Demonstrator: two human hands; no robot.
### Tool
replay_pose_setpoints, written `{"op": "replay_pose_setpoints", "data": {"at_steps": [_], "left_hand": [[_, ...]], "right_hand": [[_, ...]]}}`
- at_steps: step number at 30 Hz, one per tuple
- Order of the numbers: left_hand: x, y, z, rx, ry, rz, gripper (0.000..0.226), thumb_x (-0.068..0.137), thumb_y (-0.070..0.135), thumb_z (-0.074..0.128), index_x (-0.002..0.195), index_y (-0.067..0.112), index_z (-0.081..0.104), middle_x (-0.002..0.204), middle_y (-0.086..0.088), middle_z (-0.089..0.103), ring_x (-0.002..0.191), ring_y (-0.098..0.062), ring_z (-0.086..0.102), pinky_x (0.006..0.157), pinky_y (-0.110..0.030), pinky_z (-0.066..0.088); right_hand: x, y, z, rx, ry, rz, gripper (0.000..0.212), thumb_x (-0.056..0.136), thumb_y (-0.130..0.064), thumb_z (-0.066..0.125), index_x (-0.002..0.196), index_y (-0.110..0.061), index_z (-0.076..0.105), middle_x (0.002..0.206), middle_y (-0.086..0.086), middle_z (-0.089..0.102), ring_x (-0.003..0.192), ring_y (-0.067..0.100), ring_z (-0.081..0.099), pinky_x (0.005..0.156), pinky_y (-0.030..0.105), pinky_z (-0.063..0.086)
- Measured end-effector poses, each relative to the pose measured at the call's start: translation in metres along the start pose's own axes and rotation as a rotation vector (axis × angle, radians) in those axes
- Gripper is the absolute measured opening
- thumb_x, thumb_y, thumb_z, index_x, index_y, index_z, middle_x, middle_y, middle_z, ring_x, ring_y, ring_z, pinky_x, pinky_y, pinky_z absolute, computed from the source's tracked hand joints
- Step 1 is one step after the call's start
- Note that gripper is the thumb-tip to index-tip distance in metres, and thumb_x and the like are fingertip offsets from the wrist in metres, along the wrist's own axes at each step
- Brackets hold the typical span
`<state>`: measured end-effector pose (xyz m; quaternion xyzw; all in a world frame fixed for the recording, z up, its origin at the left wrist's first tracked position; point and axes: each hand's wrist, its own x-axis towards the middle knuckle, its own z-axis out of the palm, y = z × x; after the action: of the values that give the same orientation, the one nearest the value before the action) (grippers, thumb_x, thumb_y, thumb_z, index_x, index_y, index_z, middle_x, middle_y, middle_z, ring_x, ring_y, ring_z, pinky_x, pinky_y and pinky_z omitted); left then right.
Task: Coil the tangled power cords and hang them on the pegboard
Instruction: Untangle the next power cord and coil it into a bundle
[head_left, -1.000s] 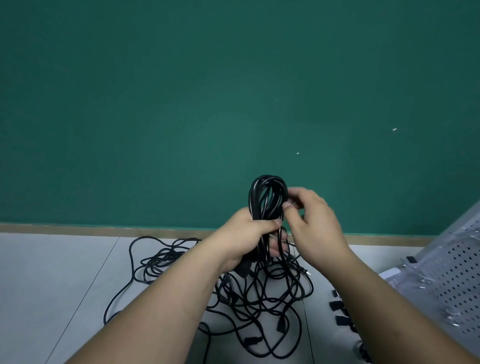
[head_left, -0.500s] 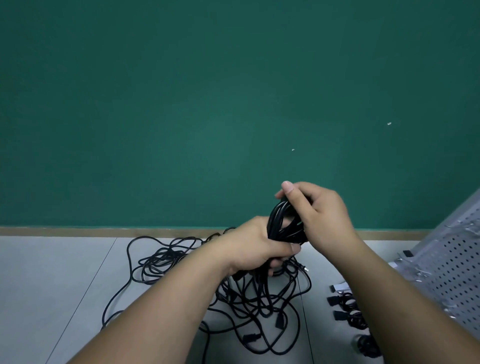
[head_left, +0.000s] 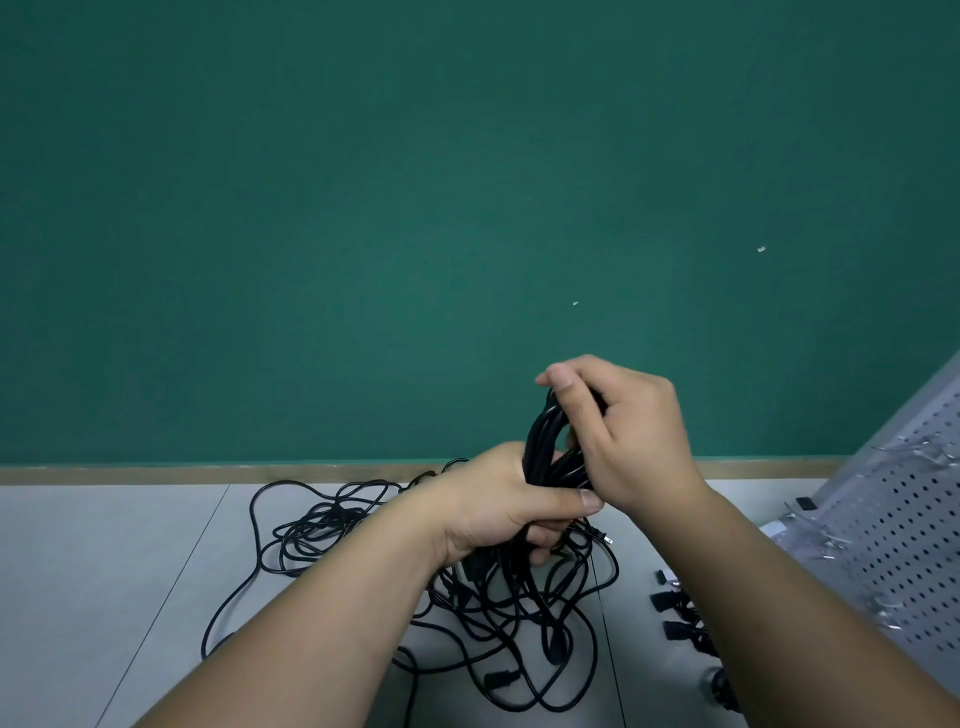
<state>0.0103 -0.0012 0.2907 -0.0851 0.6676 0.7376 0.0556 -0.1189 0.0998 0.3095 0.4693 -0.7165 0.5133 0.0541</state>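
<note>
**Folding of the black coiled power cord (head_left: 540, 441) under the right hand (head_left: 634, 431)**

Since one second earlier, the right hand had gone from the side of the coil to its top. The loop, which then stood upright above the left hand (head_left: 493, 509), was bent over to the right and sat lower.

Both hands gripped the coil, which was in the air in front of the person, above the pale grey surface (head_left: 104, 571). The left hand was closed around the middle of the bundle, with the thumb across the front. The right hand was curled over the upper bend, its fingers wrapped round the strands. From under the left fist several strands went down into the tangled heap of black cords (head_left: 322, 525) on the surface, so the coil seemed not yet free from the rest.

Further out, some small black plugs (head_left: 670, 603) lay to the right of the heap. The grey perforated metal pegboard (head_left: 898, 561) leaned at the right edge, with thin wire hooks (head_left: 914, 452) on it. Behind everything was a dark green wall (head_left: 415, 208).

In my judgement, the risk was in the loose part. If the coil was pulled towards the pegboard while a strand was caught in the heap, the heap could be dragged, or loops could slip out of the left hand. If the right hand released the bend too early, the stiff cord could spring open and the coiling would be lost.
</note>
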Motion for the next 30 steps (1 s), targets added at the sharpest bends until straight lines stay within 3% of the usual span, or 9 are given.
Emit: {"op": "replay_pose_setpoints", "data": {"at_steps": [3, 6, 10, 15, 19, 22, 25, 27, 30], "left_hand": [[-0.004, 0.0, -0.001, 0.043, 0.04, -0.01, 0.016, 0.1, 0.011, 0.072, 0.106, 0.011, 0.056, 0.073, -0.006, 0.037, 0.057, -0.014, 0.039, 0.059, -0.033, 0.049], [-0.008, 0.001, -0.001, 0.048, 0.037, 0.027, 0.011, 0.1, 0.005, 0.069, 0.103, 0.008, 0.059, 0.077, -0.009, 0.044, 0.059, -0.015, 0.042, 0.062, -0.033, 0.05], [-0.005, 0.0, 0.003, 0.127, 0.112, 0.032, 0.012, 0.097, 0.0, 0.069, 0.093, 0.005, 0.058, 0.073, -0.006, 0.051, 0.063, -0.017, 0.05, 0.067, -0.032, 0.052], [0.011, -0.012, -0.002, 0.637, 0.39, 0.044, 0.02, 0.09, 0.025, 0.079, 0.09, 0.024, 0.059, 0.075, 0.016, 0.062, 0.071, -0.007, 0.057, 0.071, -0.032, 0.05], [0.011, -0.014, -0.002, 0.427, 0.321, -0.031, 0.019, 0.1, 0.022, 0.069, 0.09, 0.018, 0.054, 0.072, -0.002, 0.064, 0.066, -0.026, 0.071, 0.066, -0.038, 0.059], [0.008, -0.012, -0.002, 0.298, 0.249, -0.021, 0.017, 0.105, 0.013, 0.061, 0.091, 0.013, 0.052, 0.068, -0.011, 0.055, 0.058, -0.023, 0.059, 0.061, -0.032, 0.054], [0.014, -0.016, -0.002, 0.153, 0.387, 0.047, 0.013, 0.106, 0.009, 0.057, 0.095, 0.014, 0.052, 0.07, -0.005, 0.045, 0.057, -0.016, 0.047, 0.06, -0.037, 0.055], [0.018, -0.012, -0.008, 0.01, 0.507, 0.124, 0.006, 0.107, 0.007, 0.056, 0.102, 0.011, 0.058, 0.07, -0.001, 0.048, 0.058, -0.015, 0.045, 0.059, -0.036, 0.054], [0.017, -0.005, -0.028, -0.024, 0.683, 0.194, 0.014, 0.106, 0.012, 0.058, 0.093, 0.015, 0.059, 0.067, 0.002, 0.052, 0.058, -0.014, 0.047, 0.061, -0.035, 0.049]], "right_hand": [[0.001, 0.003, 0.005, -0.236, 0.065, -0.11, 0.056, 0.11, -0.061, 0.033, 0.07, -0.025, 0.05, 0.069, -0.008, 0.047, 0.061, 0.019, 0.049, 0.057, 0.039, 0.044], [0.003, 0.001, 0.01, -0.205, 0.124, -0.127, 0.056, 0.112, -0.052, 0.034, 0.063, -0.025, 0.033, 0.06, -0.005, 0.034, 0.054, 0.023, 0.038, 0.052, 0.04, 0.035], [0.006, 0.012, 0.013, -0.217, 0.117, -0.014, 0.061, 0.111, -0.046, 0.035, 0.057, -0.018, 0.031, 0.054, -0.001, 0.033, 0.052, 0.026, 0.037, 0.052, 0.044, 0.034], [0.009, 0.02, 0.017, -0.311, 0.111, 0.157, 0.063, 0.111, -0.038, 0.042, 0.054, -0.02, 0.023, 0.051, -0.003, 0.026, 0.049, 0.02, 0.029, 0.054, 0.042, 0.025], [0.007, 0.028, 0.02, -0.194, 0.089, 0.232, 0.064, 0.111, -0.042, 0.04, 0.054, -0.012, 0.038, 0.051, 0.002, 0.035, 0.052, 0.024, 0.034, 0.056, 0.043, 0.03], [0.008, 0.032, 0.019, 0.016, 0.045, 0.315, 0.057, 0.112, -0.046, 0.046, 0.07, -0.014, 0.068, 0.061, -0.002, 0.061, 0.062, 0.016, 0.055, 0.068, 0.037, 0.045], [0.007, 0.032, 0.022, 0.242, -0.061, 0.407, 0.045, 0.11, -0.057, 0.04, 0.103, -0.027, 0.074, 0.098, -0.011, 0.076, 0.097, 0.009, 0.071, 0.092, 0.036, 0.056], [0.002, 0.029, 0.021, 0.395, -0.221, 0.521, 0.052, 0.11, -0.062, 0.032, 0.12, -0.028, 0.07, 0.111, -0.008, 0.078, 0.109, 0.015, 0.073, 0.098, 0.044, 0.059], [-0.009, 0.021, 0.02, 0.474, -0.569, 0.633, 0.066, 0.108, -0.064, 0.024, 0.123, -0.021, 0.073, 0.108, 0.002, 0.082, 0.103, 0.023, 0.078, 0.104, 0.043, 0.056]]}}
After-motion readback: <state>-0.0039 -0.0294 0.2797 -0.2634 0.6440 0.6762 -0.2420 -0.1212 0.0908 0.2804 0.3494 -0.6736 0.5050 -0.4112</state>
